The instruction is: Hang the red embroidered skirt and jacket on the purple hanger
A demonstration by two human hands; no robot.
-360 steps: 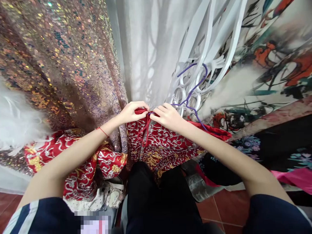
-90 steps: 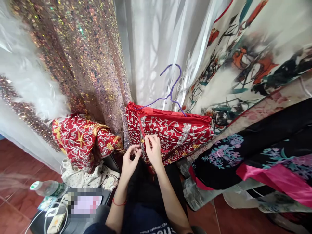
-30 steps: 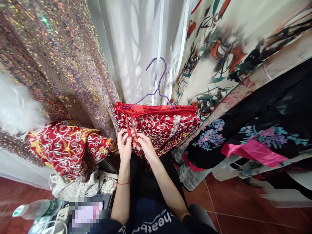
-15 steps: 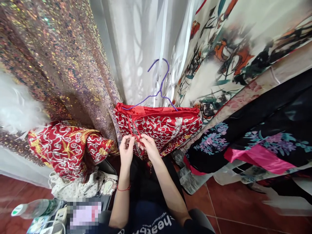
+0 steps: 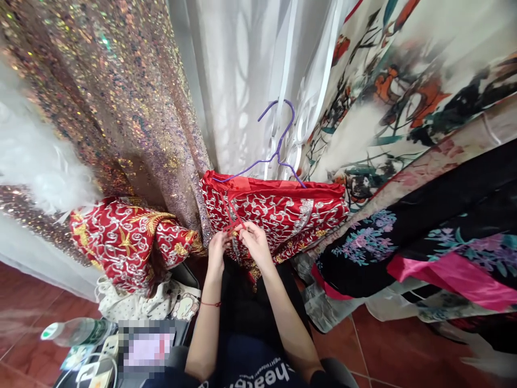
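A red skirt-like garment [image 5: 274, 213] with silver embroidery lies across my lap, a purple wire hanger [image 5: 276, 153] at its waistband. Thin red ties [image 5: 231, 207] run from its left part down to my fingers. My left hand [image 5: 218, 247] is closed in a pinch on one tie. Just beside it, my right hand [image 5: 253, 242] pinches the other tie, thumb and forefinger together. The ties cross a little above my hands, and whether they are knotted there I cannot make out.
Another red and gold garment [image 5: 121, 240] sits to the left above a white dotted cloth [image 5: 137, 299]. A plastic bottle [image 5: 78, 331] lies near the phone. Sequined fabric [image 5: 133, 81] hangs at left, a black floral garment [image 5: 424, 231] at right.
My hands have drawn slightly apart, the left one lower, and the ties now cross above them. The whole view has shifted, so things appear farther right.
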